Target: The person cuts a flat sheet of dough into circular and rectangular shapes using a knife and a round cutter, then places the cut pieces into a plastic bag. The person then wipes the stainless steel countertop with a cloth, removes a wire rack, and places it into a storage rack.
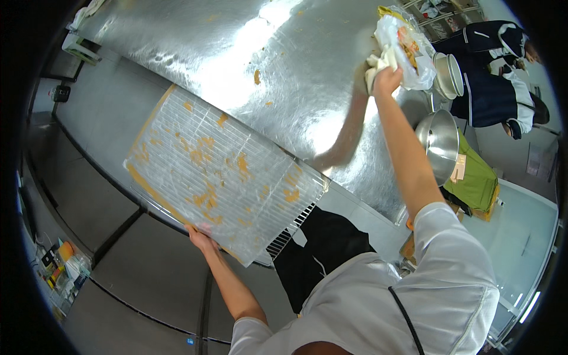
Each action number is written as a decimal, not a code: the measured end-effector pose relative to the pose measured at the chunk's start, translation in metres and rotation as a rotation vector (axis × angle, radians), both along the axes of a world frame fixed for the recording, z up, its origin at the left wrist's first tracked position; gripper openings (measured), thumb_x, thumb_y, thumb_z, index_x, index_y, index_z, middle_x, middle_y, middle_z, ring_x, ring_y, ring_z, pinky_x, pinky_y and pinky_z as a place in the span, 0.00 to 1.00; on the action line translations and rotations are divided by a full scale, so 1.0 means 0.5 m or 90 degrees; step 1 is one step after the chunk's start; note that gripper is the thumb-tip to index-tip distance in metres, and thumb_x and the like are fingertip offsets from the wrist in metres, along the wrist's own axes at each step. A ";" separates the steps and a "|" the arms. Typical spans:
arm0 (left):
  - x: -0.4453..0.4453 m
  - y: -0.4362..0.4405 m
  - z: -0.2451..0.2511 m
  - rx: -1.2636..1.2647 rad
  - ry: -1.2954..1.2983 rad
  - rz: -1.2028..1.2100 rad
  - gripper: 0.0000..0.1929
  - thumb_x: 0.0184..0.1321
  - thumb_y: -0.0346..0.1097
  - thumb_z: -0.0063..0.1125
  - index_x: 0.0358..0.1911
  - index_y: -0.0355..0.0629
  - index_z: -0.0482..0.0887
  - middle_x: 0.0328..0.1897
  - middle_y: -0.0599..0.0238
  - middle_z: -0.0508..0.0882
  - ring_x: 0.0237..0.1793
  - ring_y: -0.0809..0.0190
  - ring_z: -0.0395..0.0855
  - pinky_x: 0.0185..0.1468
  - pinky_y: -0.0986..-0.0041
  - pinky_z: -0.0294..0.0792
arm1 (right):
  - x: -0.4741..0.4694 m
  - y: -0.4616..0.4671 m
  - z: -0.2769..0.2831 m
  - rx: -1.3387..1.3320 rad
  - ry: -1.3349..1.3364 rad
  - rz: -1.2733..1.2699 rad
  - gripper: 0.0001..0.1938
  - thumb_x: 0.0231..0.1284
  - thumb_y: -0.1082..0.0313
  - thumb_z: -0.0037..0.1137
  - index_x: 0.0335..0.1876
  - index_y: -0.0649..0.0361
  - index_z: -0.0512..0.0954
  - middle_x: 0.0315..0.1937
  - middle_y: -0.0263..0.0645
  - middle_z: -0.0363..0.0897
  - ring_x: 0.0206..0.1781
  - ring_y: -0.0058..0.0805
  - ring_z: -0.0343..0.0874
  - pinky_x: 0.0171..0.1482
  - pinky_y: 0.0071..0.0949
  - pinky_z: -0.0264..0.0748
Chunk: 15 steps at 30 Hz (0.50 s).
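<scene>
My left hand (203, 238) grips the near edge of a wire rack (298, 222) covered by a translucent sheet (262, 217). Orange-brown smears and crumbs are stuck across that sheet, and a brown strip runs along two of its edges. The rack's far side lies at the edge of a steel table (306, 57). My right hand (387, 81) is closed on a crumpled whitish cloth (378, 66) over the tabletop. Right beside the cloth is a white plastic bag (415, 57) with orange-brown scraps in it; whether my fingers touch the bag I cannot tell.
Brown crumbs (257, 77) dot the table. White round containers (448, 75) and a steel bowl (438, 144) stand at its right end, near a green cover (475, 173). Two people in dark aprons (486, 95) are beyond. Dark steel cabinets (151, 270) line the left.
</scene>
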<state>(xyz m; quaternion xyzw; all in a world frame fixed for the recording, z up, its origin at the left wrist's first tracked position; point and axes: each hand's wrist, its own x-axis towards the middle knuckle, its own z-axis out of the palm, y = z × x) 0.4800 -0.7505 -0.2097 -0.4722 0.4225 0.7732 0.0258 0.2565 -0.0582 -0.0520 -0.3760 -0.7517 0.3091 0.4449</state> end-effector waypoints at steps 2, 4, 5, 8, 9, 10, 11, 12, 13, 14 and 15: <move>0.003 0.003 -0.006 -0.010 0.008 0.019 0.29 0.80 0.57 0.36 0.64 0.36 0.74 0.58 0.59 0.82 0.53 0.57 0.81 0.56 0.63 0.75 | -0.034 0.037 -0.001 -0.037 0.041 0.006 0.23 0.64 0.67 0.41 0.62 0.71 0.74 0.56 0.61 0.79 0.61 0.59 0.76 0.67 0.45 0.68; 0.007 0.004 -0.009 -0.008 0.002 0.024 0.29 0.80 0.57 0.37 0.64 0.36 0.74 0.59 0.59 0.81 0.54 0.57 0.81 0.57 0.63 0.75 | -0.064 0.064 0.004 -0.069 0.048 0.034 0.23 0.63 0.66 0.41 0.60 0.69 0.75 0.56 0.60 0.80 0.61 0.59 0.76 0.67 0.46 0.67; 0.009 0.004 -0.010 -0.003 0.000 0.034 0.29 0.80 0.57 0.37 0.64 0.36 0.74 0.59 0.59 0.81 0.54 0.57 0.81 0.57 0.63 0.75 | -0.077 0.073 0.007 -0.070 0.035 0.039 0.23 0.63 0.65 0.41 0.60 0.69 0.76 0.56 0.59 0.80 0.61 0.59 0.76 0.67 0.46 0.67; 0.013 0.004 -0.012 0.011 -0.006 0.034 0.29 0.79 0.57 0.38 0.64 0.36 0.74 0.59 0.59 0.81 0.54 0.57 0.81 0.57 0.63 0.75 | -0.109 0.085 0.016 0.021 -0.086 0.057 0.23 0.62 0.64 0.42 0.59 0.68 0.77 0.56 0.59 0.80 0.62 0.59 0.75 0.68 0.46 0.67; 0.014 0.004 -0.013 0.013 -0.010 0.030 0.30 0.79 0.57 0.38 0.64 0.35 0.73 0.60 0.59 0.81 0.54 0.56 0.81 0.57 0.63 0.75 | -0.121 0.083 0.020 0.041 -0.155 0.059 0.23 0.62 0.64 0.42 0.59 0.68 0.77 0.56 0.59 0.80 0.63 0.60 0.75 0.68 0.46 0.66; 0.015 0.003 -0.014 0.024 -0.014 0.030 0.30 0.79 0.57 0.38 0.64 0.35 0.73 0.60 0.59 0.81 0.54 0.56 0.81 0.58 0.63 0.75 | -0.136 0.079 0.027 0.102 -0.222 0.039 0.22 0.63 0.62 0.43 0.56 0.69 0.78 0.54 0.61 0.80 0.60 0.62 0.77 0.64 0.47 0.71; 0.015 0.003 -0.015 0.035 -0.017 0.047 0.30 0.79 0.57 0.38 0.64 0.35 0.73 0.60 0.58 0.81 0.55 0.56 0.81 0.58 0.63 0.74 | -0.153 0.074 0.034 0.078 -0.219 0.012 0.22 0.63 0.62 0.44 0.55 0.69 0.78 0.53 0.61 0.81 0.58 0.62 0.78 0.62 0.47 0.72; 0.016 0.003 -0.016 0.017 -0.016 0.030 0.30 0.79 0.57 0.38 0.65 0.35 0.73 0.61 0.58 0.81 0.55 0.56 0.81 0.59 0.63 0.74 | -0.175 0.066 0.044 0.015 -0.249 -0.022 0.22 0.63 0.61 0.45 0.54 0.70 0.78 0.53 0.61 0.81 0.56 0.62 0.79 0.60 0.48 0.74; 0.016 0.002 -0.017 -0.004 -0.019 0.029 0.30 0.79 0.57 0.38 0.65 0.35 0.73 0.61 0.58 0.81 0.55 0.55 0.81 0.59 0.63 0.74 | -0.195 0.052 0.046 -0.012 -0.269 -0.037 0.21 0.63 0.60 0.45 0.52 0.70 0.78 0.52 0.61 0.81 0.54 0.63 0.80 0.58 0.48 0.75; 0.016 0.002 -0.019 -0.012 -0.025 0.034 0.30 0.79 0.57 0.38 0.65 0.35 0.73 0.61 0.58 0.81 0.55 0.55 0.81 0.59 0.63 0.74 | -0.217 0.039 0.052 0.046 -0.325 -0.028 0.20 0.62 0.59 0.47 0.48 0.70 0.79 0.49 0.60 0.83 0.50 0.61 0.82 0.52 0.49 0.78; 0.016 0.002 -0.019 -0.022 -0.012 0.028 0.30 0.79 0.57 0.38 0.65 0.35 0.73 0.61 0.58 0.81 0.55 0.55 0.81 0.59 0.63 0.74 | -0.235 0.018 0.048 0.102 -0.349 0.028 0.20 0.62 0.59 0.47 0.48 0.70 0.80 0.48 0.59 0.83 0.50 0.60 0.82 0.52 0.49 0.78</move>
